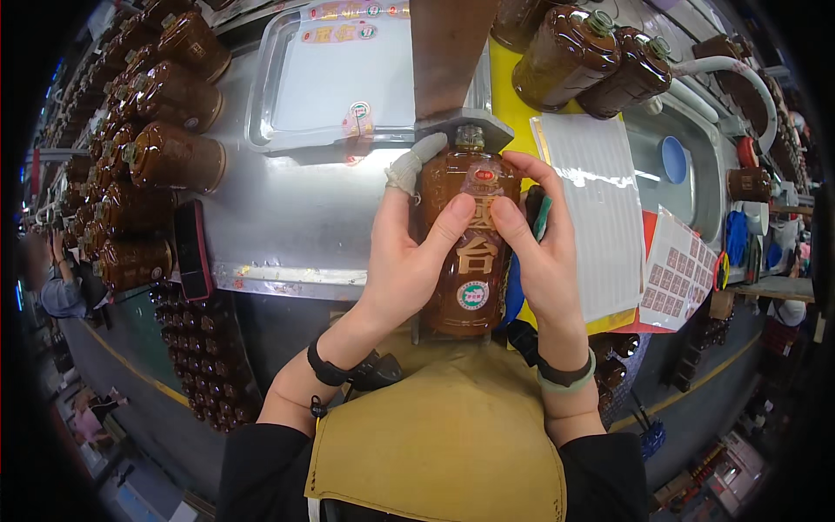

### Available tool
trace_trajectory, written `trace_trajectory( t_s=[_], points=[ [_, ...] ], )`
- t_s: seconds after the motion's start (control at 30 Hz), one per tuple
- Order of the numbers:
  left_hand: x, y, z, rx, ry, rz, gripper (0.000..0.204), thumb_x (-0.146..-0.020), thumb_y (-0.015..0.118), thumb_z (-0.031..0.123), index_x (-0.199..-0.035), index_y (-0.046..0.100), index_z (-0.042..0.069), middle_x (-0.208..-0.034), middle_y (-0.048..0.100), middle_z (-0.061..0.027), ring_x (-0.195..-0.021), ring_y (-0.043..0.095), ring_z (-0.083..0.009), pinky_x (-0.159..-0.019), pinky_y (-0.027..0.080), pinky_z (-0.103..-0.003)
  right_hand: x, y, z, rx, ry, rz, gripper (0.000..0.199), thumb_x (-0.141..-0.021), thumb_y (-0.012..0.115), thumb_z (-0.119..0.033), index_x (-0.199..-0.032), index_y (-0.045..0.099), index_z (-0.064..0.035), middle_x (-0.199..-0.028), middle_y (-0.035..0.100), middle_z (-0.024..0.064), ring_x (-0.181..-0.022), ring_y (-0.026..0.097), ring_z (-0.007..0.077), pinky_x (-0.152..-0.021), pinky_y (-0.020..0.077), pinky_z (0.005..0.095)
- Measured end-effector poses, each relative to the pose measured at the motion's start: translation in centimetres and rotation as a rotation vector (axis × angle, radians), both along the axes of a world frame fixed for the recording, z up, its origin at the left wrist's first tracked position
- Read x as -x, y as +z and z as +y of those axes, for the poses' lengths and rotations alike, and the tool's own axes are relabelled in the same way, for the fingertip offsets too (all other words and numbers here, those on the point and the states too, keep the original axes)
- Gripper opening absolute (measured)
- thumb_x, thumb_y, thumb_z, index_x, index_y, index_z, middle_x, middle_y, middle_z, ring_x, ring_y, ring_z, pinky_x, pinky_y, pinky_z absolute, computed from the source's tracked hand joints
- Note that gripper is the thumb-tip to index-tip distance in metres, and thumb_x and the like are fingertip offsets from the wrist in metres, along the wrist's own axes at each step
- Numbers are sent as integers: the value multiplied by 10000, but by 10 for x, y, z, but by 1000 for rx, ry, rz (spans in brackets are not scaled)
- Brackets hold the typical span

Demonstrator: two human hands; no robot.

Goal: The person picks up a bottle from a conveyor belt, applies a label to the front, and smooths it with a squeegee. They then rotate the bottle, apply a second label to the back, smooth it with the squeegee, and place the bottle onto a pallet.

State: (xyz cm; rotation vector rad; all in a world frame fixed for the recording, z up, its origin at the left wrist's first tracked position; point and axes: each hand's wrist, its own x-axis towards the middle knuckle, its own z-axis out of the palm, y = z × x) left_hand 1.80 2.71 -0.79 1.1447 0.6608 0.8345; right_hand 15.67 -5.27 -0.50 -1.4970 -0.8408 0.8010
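A brown glass bottle (468, 237) with gold lettering lies front side up before me, its neck pointing away. It rests against a dark metal stand. My left hand (402, 265) is closed round its left side. A white fabric cover sits on that hand's index finger, which reaches toward the bottle's shoulder. Round the right side, my right hand (546, 252) grips it too. Both thumbs press on the front, near a small red label (484, 173) at the shoulder. Lower down is a round green and white label (472, 296). The fingers behind the bottle are hidden.
Many brown bottles (178, 157) crowd the left, beside a dark phone (192, 248). A shallow tray (261, 113) with label strips lies ahead. At right are white sheets (591, 217), a label sheet (674, 283), two bottles and a sink (700, 187) holding a blue dish.
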Motion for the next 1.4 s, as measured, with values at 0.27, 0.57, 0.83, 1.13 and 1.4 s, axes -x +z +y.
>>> trace_trajectory(
  t_s=[0.27, 0.57, 0.83, 1.13, 1.4],
  points=[
    [1, 1, -1, -3, 0, 10, 534, -1023, 639, 98, -1492, 418, -29, -1418, 548, -139, -1301, 535, -195, -1104, 440, -352, 0, -1, -1, -3, -4, 44, 487, -954, 749, -215, -1365, 559, -34, -1276, 528, 101, -1222, 510, 220, -1056, 406, 345],
    [0, -2, 1, 64, 6, -3, 483, -1046, 606, 126, -1481, 450, -13, -1421, 555, -127, -1293, 535, -180, -1110, 425, -334, -4, 43, -8, -125, -63, 134, 293, -1001, 632, -41, -1288, 584, 1, -1162, 604, 68, -1062, 589, 140, -958, 477, 296],
    [0, -1, 2, 76, -25, -24, 466, -1067, 574, 152, -1501, 451, 33, -1450, 537, -96, -1291, 539, -164, -1098, 441, -333, -20, 49, -10, -26, -212, -684, 244, -851, 710, 60, -1083, 698, -14, -967, 693, 140, -877, 680, 304, -773, 532, 388],
    [9, 4, 4, 204, -52, -63, 553, -1134, 363, 360, -1551, 389, -3, -1515, 496, -136, -1386, 493, -225, -1161, 395, -384, -29, 77, 24, -286, 59, -1143, 239, -747, 806, -44, -971, 735, -87, -882, 726, 53, -792, 605, 261, -752, 482, 391],
    [42, -10, 14, -1268, -111, 482, 730, -945, 447, 753, -1207, 782, 161, -1561, 424, -192, -1340, 401, -433, -1139, 356, -526, -33, 48, -10, -252, -128, -612, 227, -809, 771, 81, -1008, 709, -9, -977, 713, 94, -869, 680, 212, -786, 554, 306]
  ],
)
